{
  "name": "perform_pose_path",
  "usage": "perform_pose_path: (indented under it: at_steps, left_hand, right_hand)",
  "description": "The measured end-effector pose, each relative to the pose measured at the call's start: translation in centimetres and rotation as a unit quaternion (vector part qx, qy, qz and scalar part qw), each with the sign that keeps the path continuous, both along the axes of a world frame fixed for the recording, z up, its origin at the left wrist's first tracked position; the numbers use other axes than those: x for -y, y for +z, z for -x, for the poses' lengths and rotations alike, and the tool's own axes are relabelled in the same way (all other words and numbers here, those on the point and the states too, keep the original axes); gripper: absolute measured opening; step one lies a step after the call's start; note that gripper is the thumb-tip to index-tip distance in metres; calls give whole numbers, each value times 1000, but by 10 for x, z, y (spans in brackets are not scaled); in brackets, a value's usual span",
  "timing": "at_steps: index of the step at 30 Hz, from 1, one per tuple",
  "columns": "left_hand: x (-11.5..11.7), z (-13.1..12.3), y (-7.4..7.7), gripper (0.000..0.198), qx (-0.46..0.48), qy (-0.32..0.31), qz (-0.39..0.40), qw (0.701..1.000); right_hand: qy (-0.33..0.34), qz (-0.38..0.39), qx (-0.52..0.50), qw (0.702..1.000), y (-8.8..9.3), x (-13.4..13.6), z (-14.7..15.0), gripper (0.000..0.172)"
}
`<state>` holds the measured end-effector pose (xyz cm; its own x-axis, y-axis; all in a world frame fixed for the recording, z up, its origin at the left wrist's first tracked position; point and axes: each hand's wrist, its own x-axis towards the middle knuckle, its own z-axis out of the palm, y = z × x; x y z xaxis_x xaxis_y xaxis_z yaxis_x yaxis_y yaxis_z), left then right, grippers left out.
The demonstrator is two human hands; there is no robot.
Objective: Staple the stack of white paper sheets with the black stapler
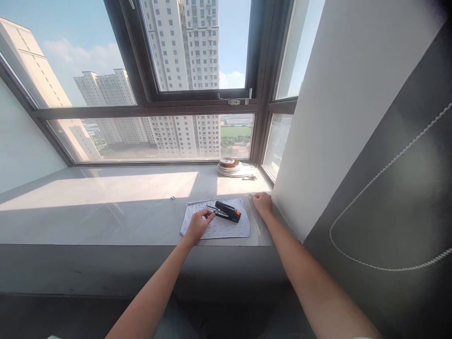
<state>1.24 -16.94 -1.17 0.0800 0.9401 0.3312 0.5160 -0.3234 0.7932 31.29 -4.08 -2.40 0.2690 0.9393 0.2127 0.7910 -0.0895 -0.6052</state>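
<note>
A printed paper sheet (226, 227) lies on the grey window sill (106, 207). On the sheet rests a black stapler with an orange end (229, 210), its metal arm pointing left. My left hand (198, 224) sits on the sheet with fingers curled, fingertips touching the stapler's left metal end. My right hand (263, 202) rests closed on the sill right of the sheet, by the white wall; what it holds, if anything, is hidden.
A stack of round plates (230, 166) with small metal bits beside it stands at the sill's back right corner. A white wall panel (335, 108) and dark wall with a bead chain (384, 169) close the right side. Large windows stand behind.
</note>
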Motion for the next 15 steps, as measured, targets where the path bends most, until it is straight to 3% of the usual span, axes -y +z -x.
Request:
perform_pose_path:
  at_steps: [6, 10, 13, 15]
  left_hand:
    - [-1, 0, -4, 41, -6, 6, 2, 1000]
    - [-6, 1, -3, 43, 29, 44, -1, 999]
    - [-14, 20, 9, 46, 55, 94, -25, 994]
    - [-20, 48, 17, 47, 2, 142, -45, 989]
  right_hand:
    - [-27, 4, 9, 1000, 0, 1, 2, 31]
    - [-17, 26, 31, 999, -3, 10, 1, 30]
    - [32, 31, 58, 997, -7, 17, -2, 23]
    - [55, 12, 95, 994, -10, 20, -1, 22]
